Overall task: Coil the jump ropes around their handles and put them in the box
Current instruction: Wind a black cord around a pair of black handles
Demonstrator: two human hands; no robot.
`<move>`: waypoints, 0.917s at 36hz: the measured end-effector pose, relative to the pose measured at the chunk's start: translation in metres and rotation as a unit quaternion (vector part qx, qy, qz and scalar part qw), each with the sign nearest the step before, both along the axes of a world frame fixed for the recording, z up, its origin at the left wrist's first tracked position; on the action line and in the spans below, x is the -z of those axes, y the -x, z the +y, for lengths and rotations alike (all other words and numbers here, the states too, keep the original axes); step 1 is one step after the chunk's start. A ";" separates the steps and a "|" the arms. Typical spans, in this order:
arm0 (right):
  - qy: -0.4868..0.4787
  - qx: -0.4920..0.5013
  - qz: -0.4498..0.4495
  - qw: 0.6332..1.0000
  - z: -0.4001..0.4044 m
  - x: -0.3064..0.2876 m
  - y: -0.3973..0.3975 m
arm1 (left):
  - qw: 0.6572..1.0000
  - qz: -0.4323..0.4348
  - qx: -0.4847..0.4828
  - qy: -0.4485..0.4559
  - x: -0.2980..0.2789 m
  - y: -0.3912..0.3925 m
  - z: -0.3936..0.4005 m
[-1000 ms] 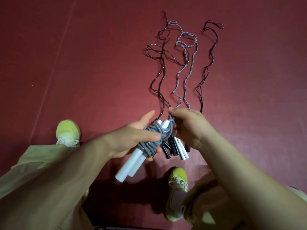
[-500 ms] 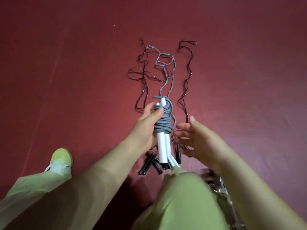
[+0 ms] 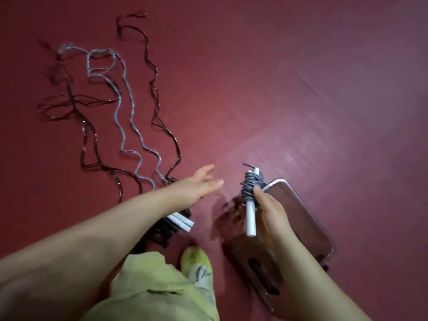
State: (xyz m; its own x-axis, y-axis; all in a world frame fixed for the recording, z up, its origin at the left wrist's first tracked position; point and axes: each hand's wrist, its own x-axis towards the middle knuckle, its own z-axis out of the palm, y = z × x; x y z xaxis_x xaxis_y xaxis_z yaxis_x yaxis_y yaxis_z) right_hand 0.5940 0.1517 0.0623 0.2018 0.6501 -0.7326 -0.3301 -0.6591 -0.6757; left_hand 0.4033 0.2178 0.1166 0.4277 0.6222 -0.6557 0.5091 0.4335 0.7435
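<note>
While the right hand (image 3: 268,209) grips the coiled grey jump rope (image 3: 250,188), the left hand (image 3: 199,184) hangs open over the floor (image 3: 278,77).

Right fingers curl round the wrapped grey cord; the white handles (image 3: 250,218) point down from the fist, held above the near rim of the dark box (image 3: 308,218), which sits on the red floor at right. Left fingers straight, holding nothing. Beside and under the left forearm: more white handles (image 3: 183,222) and black handles (image 3: 162,230) on the floor, their grey rope (image 3: 129,117) and black ropes (image 3: 159,117) trailing uncoiled away to the upper left. Yellow-green shoe (image 3: 196,262) between the handles and the box.
</note>
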 end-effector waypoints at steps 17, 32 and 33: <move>0.197 0.073 -0.175 0.962 -0.033 0.193 -0.106 | 0.996 0.035 0.068 0.035 0.095 -0.040 -0.012; -0.044 -0.027 -0.208 0.977 -0.001 0.079 -0.030 | 0.994 -0.009 -0.104 0.035 0.092 0.000 -0.018; -0.057 -0.053 -0.193 0.978 0.004 0.076 -0.015 | 0.992 -0.007 -0.123 0.023 0.092 0.008 -0.018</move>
